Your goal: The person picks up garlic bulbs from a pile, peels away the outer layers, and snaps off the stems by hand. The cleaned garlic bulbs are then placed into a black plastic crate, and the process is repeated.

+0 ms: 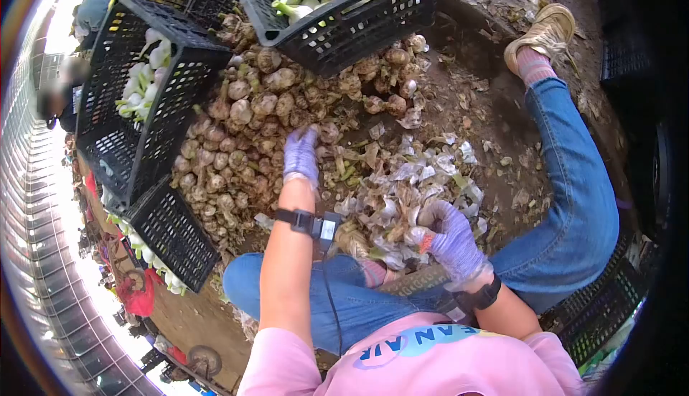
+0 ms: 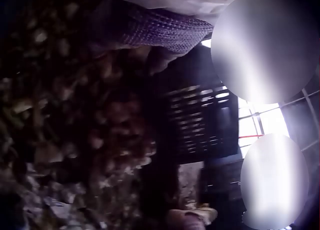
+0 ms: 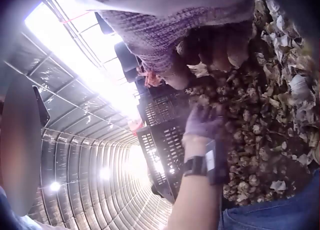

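Observation:
Unpeeled garlic bulbs point(image 1: 240, 112) lie in a large heap on the ground. My left hand point(image 1: 301, 155), in a purple glove with bare fingertips, reaches onto the heap's near side with its fingers extended among the bulbs; the right wrist view also shows this hand point(image 3: 204, 121). Over the loose husks point(image 1: 430, 173), my gloved right hand point(image 1: 453, 241) has bent fingers and orange wrapping point(image 3: 151, 78) at the thumb. A pale papery piece point(image 3: 199, 69) shows between its thumb and fingers, but whether it is gripped is unclear. The left wrist view is dark, its glove point(image 2: 162, 32) partly visible.
A black crate point(image 1: 359, 30) of peeled white bulbs stands beyond the heap. More crates point(image 1: 161, 109) stand along its left side. My bent legs in jeans point(image 1: 574, 180) frame the husks, with a shoe point(image 1: 549, 33) at upper right. Husk scraps litter the dirt floor point(image 1: 502, 116).

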Demonstrator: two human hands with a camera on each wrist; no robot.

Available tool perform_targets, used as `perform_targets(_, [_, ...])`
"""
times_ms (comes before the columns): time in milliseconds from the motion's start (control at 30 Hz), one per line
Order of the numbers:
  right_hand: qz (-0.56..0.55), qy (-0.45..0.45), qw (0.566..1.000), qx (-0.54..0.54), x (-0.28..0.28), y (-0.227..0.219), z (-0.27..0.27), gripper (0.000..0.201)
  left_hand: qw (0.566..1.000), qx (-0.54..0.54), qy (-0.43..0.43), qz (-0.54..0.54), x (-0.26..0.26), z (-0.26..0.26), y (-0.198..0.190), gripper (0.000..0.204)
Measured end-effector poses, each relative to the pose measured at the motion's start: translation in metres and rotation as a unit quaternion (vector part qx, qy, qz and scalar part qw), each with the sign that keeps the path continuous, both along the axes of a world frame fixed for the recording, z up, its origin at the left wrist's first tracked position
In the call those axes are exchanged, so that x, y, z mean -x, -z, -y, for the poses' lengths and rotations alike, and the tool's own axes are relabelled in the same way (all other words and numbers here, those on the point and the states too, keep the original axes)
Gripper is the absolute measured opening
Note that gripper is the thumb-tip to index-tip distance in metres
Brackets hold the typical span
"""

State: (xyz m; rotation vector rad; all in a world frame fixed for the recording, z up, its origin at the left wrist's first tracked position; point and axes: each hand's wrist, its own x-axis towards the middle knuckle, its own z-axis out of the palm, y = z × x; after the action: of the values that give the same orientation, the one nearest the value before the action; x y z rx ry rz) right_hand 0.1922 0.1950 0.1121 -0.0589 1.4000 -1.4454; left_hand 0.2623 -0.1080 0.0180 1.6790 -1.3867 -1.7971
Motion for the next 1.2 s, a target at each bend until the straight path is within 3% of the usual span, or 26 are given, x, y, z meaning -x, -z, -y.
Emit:
perform_targets(33, [-0.013,0.031,0.999,0.011,0.0,0.003,0.004,0.025,0.999,-0.018,0.006,0.028,-0.008,0.011,0.04,0.037])
perform_targets(100, [0.031,0.064,0.997,0.029,0.005,-0.006,0.012,0.027,0.995,-0.034,0.034,0.085,0.005,0.005,0.055,0.046])
perform_targets(167, [0.153,0.085,0.985,0.013,0.005,-0.007,0.015,0.027,0.992,0.019,-0.031,0.123,0.017,-0.007,0.066,0.057])
perform_targets(233, [0.142,0.063,0.988,0.004,0.004,-0.001,0.016,0.031,0.992,0.037,-0.02,0.116,0.007,0.004,0.106,0.06])
perform_targets(267, [0.077,0.037,0.996,-0.003,0.003,-0.001,0.016,0.031,0.993,0.055,-0.006,0.102,0.005,0.004,0.106,0.055])
perform_targets(300, [0.011,0.009,1.0,-0.008,0.0,0.0,0.016,0.032,0.993,0.075,0.007,0.088,0.001,0.003,0.104,0.051])
perform_targets(333, [0.053,0.052,0.997,0.008,-0.006,0.002,0.017,0.032,0.993,0.078,0.005,0.088,-0.002,0.0,0.1,0.051])
perform_targets(400, [-0.002,0.031,0.999,0.021,-0.001,-0.004,0.017,0.032,0.978,-0.165,-0.082,-0.098,0.007,-0.023,0.044,0.04])
perform_targets(433, [-0.057,0.011,0.998,0.03,0.001,-0.008,0.017,0.031,0.978,-0.161,-0.083,-0.101,0.006,-0.033,0.021,0.04])
perform_targets(500, [-0.061,0.03,0.996,0.053,-0.002,-0.013,0.017,0.032,0.938,-0.251,0.072,-0.226,-0.002,-0.054,-0.016,0.032])
perform_targets(567, [-0.126,0.047,0.99,0.034,-0.002,-0.028,0.017,0.032,0.859,-0.397,-0.06,-0.318,-0.006,-0.086,-0.029,0.034])
perform_targets(600, [-0.186,0.046,0.98,0.058,-0.003,-0.033,0.014,0.032,0.914,-0.248,0.181,-0.264,-0.013,-0.101,-0.064,0.043])
perform_targets(633, [-0.192,0.04,0.979,0.064,-0.005,-0.036,0.013,0.032,0.92,-0.142,0.323,-0.17,-0.009,-0.114,-0.123,0.057])
perform_targets(700, [-0.189,0.038,0.979,0.074,-0.009,-0.042,0.009,0.032,0.903,0.054,0.416,-0.092,-0.023,-0.139,-0.149,0.067])
perform_targets(733, [-0.132,0.06,0.986,0.078,-0.014,-0.053,0.011,0.033,0.894,0.064,0.438,-0.068,-0.026,-0.146,-0.168,0.073])
perform_targets(767, [-0.138,0.059,0.986,0.079,-0.017,-0.055,0.007,0.033,0.894,0.068,0.437,-0.072,-0.033,-0.152,-0.173,0.073])
perform_targets(833, [-0.055,0.029,0.993,0.105,-0.022,-0.056,-0.001,0.036,0.847,0.264,0.461,-0.014,-0.048,-0.164,-0.181,0.079])
perform_targets(1000, [-0.026,0.042,0.992,0.119,-0.036,-0.079,-0.009,0.03,0.809,0.379,0.447,0.039,-0.071,-0.182,-0.207,0.088])
perform_targets(1133, [-0.024,-0.001,0.992,0.127,-0.033,-0.093,-0.017,0.028,0.856,0.311,0.413,-0.011,-0.087,-0.185,-0.204,0.089])
perform_targets(1200, [-0.047,-0.061,0.991,0.105,-0.032,-0.093,-0.018,0.027,0.914,0.156,0.346,-0.146,-0.095,-0.188,-0.193,0.087])
